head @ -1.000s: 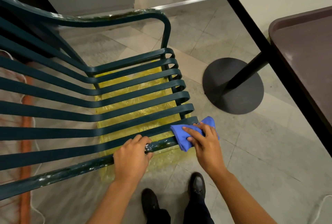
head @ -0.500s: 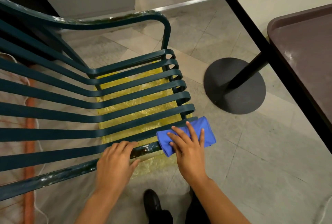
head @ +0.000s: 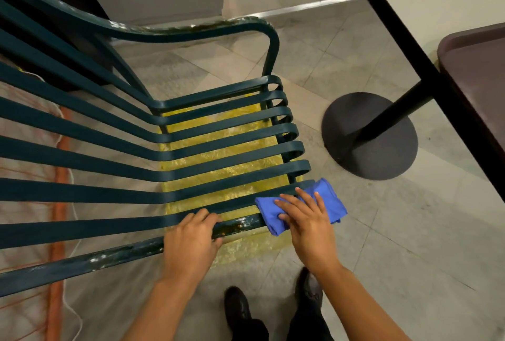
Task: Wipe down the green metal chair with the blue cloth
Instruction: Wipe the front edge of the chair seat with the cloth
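Across the frame from nine o'clock toward the centre stretches the green chair (head: 191, 154), its slats running over yellow plastic (head: 218, 165) on the floor. At three o'clock stands a table base (head: 369, 135). At six o'clock the left hand (head: 191, 242) grips the chair's near rail. Just at its three o'clock the right hand (head: 306, 220) presses the blue cloth (head: 330, 201) onto the rail's end, fingers straight.

Even, moderately dim indoor light from overhead; shadows are soft, pooling under the table base (head: 369, 137). Faint glare marks the chair slats (head: 240, 149) and the metal floor strip (head: 308, 6). Wide-angle distortion bows straight lines toward the edges. Focus is sharp throughout, without motion blur.
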`<control>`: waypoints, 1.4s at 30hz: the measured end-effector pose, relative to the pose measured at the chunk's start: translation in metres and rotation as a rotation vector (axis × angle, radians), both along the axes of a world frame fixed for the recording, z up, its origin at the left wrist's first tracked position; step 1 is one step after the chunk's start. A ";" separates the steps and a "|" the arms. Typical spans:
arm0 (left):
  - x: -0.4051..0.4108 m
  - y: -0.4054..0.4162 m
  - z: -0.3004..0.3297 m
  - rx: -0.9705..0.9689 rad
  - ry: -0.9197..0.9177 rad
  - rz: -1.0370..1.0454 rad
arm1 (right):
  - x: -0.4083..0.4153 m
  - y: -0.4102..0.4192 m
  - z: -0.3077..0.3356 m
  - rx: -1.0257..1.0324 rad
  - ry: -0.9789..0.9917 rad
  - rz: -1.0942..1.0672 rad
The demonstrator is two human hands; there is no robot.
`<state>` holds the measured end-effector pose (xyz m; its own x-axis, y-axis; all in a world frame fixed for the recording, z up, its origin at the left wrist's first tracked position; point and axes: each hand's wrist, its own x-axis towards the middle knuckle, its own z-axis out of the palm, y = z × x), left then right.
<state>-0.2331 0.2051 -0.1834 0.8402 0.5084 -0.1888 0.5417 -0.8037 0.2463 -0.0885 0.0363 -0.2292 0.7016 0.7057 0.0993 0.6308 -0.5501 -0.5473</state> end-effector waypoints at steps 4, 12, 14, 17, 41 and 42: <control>0.002 -0.003 0.001 0.019 0.015 0.012 | -0.031 0.023 0.008 0.014 0.060 -0.079; 0.003 -0.004 0.002 0.033 0.004 0.016 | -0.030 0.022 0.010 -0.014 0.046 -0.105; 0.002 -0.004 0.001 0.041 0.001 0.019 | -0.033 0.025 0.010 -0.021 0.025 -0.032; 0.000 -0.002 0.000 0.038 -0.006 0.016 | -0.016 0.012 0.012 -0.037 -0.033 0.025; 0.001 -0.001 -0.003 0.034 0.030 0.018 | -0.033 0.027 0.015 -0.118 0.050 -0.058; 0.000 -0.002 -0.004 0.029 0.028 0.029 | -0.031 0.026 0.015 -0.136 0.029 0.001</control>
<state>-0.2328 0.2030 -0.1869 0.8196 0.5382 -0.1966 0.5712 -0.7941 0.2075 -0.1197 0.0619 -0.2143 0.7022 0.7117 -0.0177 0.6163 -0.6202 -0.4853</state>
